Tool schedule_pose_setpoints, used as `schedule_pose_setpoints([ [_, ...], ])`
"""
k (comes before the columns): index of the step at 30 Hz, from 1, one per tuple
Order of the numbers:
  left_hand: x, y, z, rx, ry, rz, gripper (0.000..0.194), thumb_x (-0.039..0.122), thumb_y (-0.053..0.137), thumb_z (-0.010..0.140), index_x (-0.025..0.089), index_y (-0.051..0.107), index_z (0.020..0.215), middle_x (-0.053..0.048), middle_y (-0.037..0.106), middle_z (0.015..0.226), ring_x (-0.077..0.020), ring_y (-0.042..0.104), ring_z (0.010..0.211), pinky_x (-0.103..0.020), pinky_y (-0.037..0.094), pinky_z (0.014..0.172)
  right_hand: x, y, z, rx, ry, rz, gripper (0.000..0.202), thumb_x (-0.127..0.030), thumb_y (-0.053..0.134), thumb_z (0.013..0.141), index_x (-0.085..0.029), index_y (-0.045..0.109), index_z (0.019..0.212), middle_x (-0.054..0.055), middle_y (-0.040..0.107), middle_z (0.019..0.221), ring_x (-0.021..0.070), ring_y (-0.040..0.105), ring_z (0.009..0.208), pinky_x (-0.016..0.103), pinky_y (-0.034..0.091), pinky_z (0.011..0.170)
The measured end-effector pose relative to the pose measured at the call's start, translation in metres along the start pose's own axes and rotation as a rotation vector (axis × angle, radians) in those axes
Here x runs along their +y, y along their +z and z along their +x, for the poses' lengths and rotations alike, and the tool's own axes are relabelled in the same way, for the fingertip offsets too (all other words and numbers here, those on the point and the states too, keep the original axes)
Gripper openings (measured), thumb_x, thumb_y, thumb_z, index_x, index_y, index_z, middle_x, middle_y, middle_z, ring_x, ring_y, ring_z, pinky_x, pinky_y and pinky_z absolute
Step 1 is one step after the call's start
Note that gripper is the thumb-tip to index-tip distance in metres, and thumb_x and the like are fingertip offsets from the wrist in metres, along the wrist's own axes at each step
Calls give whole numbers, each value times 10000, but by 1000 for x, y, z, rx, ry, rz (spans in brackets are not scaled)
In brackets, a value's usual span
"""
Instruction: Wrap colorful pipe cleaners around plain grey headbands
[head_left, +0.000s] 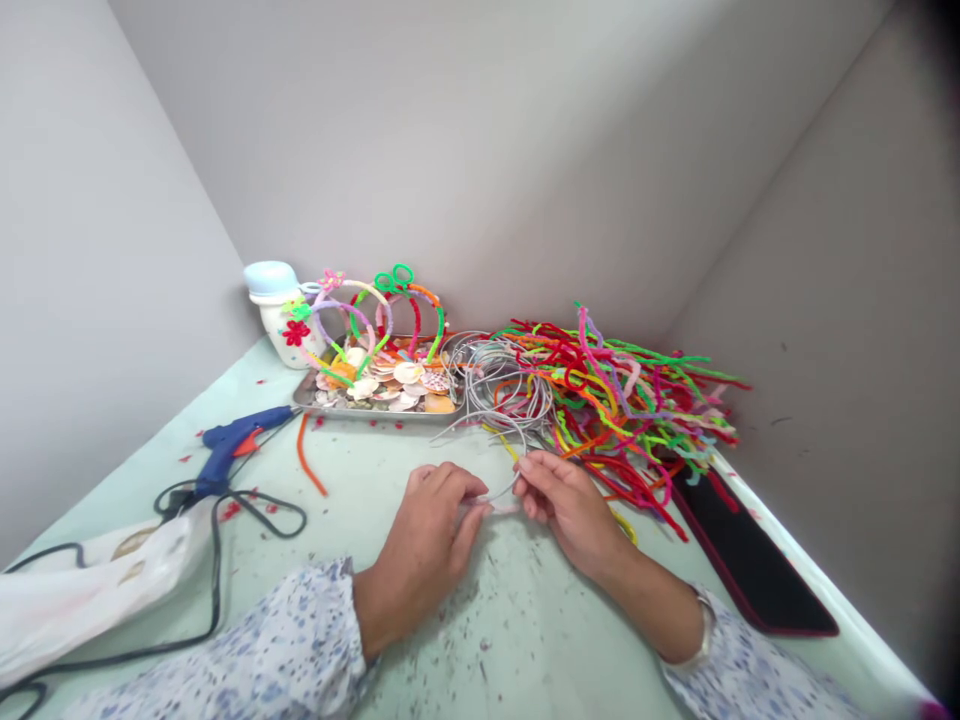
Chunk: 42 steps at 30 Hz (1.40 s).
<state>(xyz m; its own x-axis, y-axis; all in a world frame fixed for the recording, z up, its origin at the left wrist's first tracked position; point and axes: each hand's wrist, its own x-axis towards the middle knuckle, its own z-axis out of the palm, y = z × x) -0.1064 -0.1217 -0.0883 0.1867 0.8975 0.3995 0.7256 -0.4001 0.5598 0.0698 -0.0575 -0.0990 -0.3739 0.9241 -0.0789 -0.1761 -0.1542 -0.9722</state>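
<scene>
1. Fingers first: the left hand [427,540] has thumb and forefinger closed on one end section of the grey wire [502,492]; the right hand [577,515] pinches it a little farther along.
2. The step looks like shaping or sizing the wire; the next move seems to call for a steady left pinch and a light right-hand guide.
3. Between the hands, the wire's long axis runs crosswise, bowed, its right side curving up toward the far edge. Where its tips point, I can't tell.
4. It's over the middle of the table [540,650], between the left and right edges, just nearer than the wire coils [517,415].
5. Farther out: stems [600,400] toward the far right corner, tray [375,412] by the far edge, glue gun [232,440] toward the left edge.
</scene>
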Motion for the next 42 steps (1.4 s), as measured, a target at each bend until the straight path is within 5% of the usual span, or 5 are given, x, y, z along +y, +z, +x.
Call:
schedule_pose_setpoints([
  [25,1,1,7,-119,-55,-3,187,155,405,918,183,532,783,-12,603,769,-177,496,738,-367,361,781,3,-2,0,-28,14,-57,276,-430,635,820,-177,605,715,-21,596,607,78,450,475,214,302,464],
  [33,5,-4,5,-145,-46,-97,100,121,471,864,192,541,855,-29,606,867,-201,511,848,-372,384,826,0,0,0,16,8,20,293,-440,668,788,-167,595,709,-23,583,616,67,458,468,205,303,446],
  [42,3,-1,2,-28,-36,-10,114,104,484,832,191,530,890,-49,587,881,-216,507,844,-389,388,816,-3,2,-1,-4,29,-15,314,-465,657,787,-169,593,704,-7,596,624,79,460,470,210,324,451],
])
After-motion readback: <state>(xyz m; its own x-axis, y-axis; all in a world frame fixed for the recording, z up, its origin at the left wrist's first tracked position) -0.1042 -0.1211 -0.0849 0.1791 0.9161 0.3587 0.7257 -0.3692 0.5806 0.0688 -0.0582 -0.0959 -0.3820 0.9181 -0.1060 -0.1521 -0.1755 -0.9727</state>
